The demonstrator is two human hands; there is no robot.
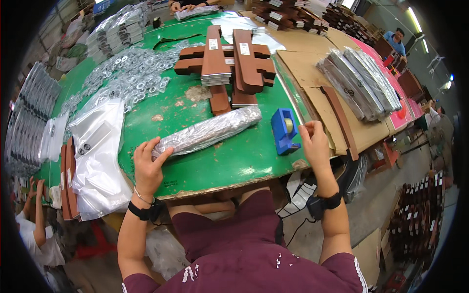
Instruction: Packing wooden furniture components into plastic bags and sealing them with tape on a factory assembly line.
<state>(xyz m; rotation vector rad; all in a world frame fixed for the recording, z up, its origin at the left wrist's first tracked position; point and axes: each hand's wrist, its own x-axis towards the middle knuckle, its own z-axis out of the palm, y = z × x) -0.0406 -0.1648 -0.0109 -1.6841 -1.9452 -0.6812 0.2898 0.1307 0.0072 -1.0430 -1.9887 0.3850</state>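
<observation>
Maroon shirt (234,259) sits nearest. Left hand (148,166), half-curled, grips a wrapped bundle (210,133) by its end; curled right hand (315,141), hold unclear, is beside the tape dispenser (280,134). Brown boards (215,58) crowd the worktop (239,166) behind.

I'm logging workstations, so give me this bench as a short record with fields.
Left hand: touching the left end of the wrapped bundle
Right hand: just right of the blue tape dispenser; whether it holds tape is unclear
Table: green, worn
Beyond bundle: stacked brown pieces
Left side: plastic bags
Right side: more wrapped bundles on cardboard
</observation>
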